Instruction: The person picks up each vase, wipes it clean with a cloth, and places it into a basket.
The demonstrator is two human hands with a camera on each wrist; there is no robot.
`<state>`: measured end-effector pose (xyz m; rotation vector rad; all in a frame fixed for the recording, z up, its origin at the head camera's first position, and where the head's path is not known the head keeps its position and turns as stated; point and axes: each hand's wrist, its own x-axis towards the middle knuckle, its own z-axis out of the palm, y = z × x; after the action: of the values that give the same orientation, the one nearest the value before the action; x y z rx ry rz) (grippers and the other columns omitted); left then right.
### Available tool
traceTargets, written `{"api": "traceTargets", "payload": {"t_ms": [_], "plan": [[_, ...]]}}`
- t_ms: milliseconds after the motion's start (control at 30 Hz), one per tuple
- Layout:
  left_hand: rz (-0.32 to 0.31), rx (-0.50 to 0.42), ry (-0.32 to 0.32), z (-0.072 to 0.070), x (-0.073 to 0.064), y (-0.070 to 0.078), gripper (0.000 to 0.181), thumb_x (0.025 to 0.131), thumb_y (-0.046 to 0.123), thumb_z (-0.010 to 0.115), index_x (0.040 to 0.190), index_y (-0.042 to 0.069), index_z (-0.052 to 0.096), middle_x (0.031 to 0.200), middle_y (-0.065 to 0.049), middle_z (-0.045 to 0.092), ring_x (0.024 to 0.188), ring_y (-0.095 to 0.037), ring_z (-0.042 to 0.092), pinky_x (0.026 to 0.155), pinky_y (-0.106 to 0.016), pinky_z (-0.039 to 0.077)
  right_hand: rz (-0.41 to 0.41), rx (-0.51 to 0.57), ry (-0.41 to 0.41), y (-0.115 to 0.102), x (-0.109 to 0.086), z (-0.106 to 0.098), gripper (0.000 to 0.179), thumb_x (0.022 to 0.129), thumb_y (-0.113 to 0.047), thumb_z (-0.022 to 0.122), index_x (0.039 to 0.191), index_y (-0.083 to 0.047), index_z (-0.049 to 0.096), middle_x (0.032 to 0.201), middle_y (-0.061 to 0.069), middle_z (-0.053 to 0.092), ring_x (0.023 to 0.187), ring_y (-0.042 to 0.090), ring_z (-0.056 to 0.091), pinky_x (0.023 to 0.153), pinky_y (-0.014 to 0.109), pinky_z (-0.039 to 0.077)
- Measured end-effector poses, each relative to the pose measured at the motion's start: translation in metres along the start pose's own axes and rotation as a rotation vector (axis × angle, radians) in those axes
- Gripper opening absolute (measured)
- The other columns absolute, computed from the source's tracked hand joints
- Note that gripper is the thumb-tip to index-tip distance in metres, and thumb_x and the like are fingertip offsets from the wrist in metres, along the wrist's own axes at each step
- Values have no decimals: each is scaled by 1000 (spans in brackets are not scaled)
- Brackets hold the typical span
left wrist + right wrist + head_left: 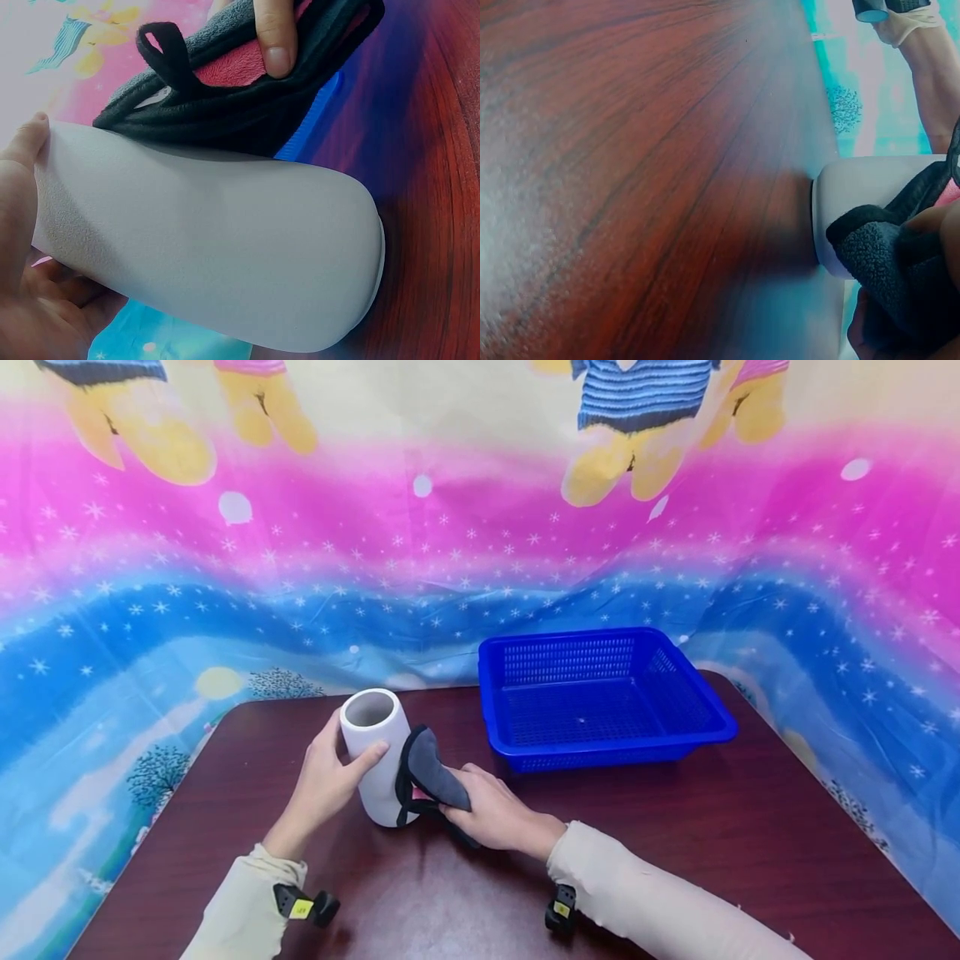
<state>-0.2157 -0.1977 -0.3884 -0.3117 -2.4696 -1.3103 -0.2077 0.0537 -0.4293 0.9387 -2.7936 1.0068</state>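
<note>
A tall white vase [378, 768] with a round open mouth stands on the table, tilted slightly. My left hand [330, 768] grips it near the top, thumb across the front and fingers behind. In my right hand [498, 810] is a folded grey cloth [435, 768] with black edging, a black loop and a pink-red inner side. The cloth lies against the vase's right side. Seen from the left wrist, the cloth [225, 112] touches the white wall of the vase [225, 232]. The right wrist view shows the cloth [885, 270] bunched by the vase's lower part.
A blue plastic basket [498, 749] with perforated walls stands at the back right of the dark red-brown wooden table [675, 843]. Behind and beside the table hangs a printed curtain [450, 560]. Each wrist carries a small black camera.
</note>
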Motion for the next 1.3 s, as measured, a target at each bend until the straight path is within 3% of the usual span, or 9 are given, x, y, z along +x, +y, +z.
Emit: {"api": "traceTargets", "payload": {"t_ms": [333,467,667,1067,1300], "plan": [[-2,-13,-8,0,-1,2,65,91,29,75,147,12,47,133,-15,63,114,-31,62,95,-56,53,-1,9,-11,0,0,-1,49,90,-18,70,138,-21,60,89,-2,64,84,11,54,69,24,48],[-1,-10,-8,0,-1,1,65,91,29,75,147,11,47,133,-15,62,115,-31,62,95,-55,53,-1,-3,-21,-1,-1,-1,42,90,-18,70,131,-21,64,86,-3,62,83,11,53,67,23,47],[0,-3,-11,-1,0,1,68,91,30,75,148,11,45,135,-15,61,116,-31,61,96,-58,53,1,-43,-77,2,-2,1,21,89,-19,70,110,-22,66,85,-5,62,84,10,54,66,24,46],[-18,-2,-16,-1,-1,1,70,91,34,75,149,12,44,136,-15,60,118,-33,61,96,-61,53,47,-129,-218,5,-8,2,10,90,-24,72,98,-25,66,81,-7,59,78,8,53,63,25,43],[-17,-12,-16,-2,-2,3,69,91,33,75,149,12,44,136,-15,60,117,-33,61,95,-60,54,53,-156,-227,9,-11,5,11,89,-25,73,99,-26,67,82,-8,59,78,7,52,62,25,42]]}}
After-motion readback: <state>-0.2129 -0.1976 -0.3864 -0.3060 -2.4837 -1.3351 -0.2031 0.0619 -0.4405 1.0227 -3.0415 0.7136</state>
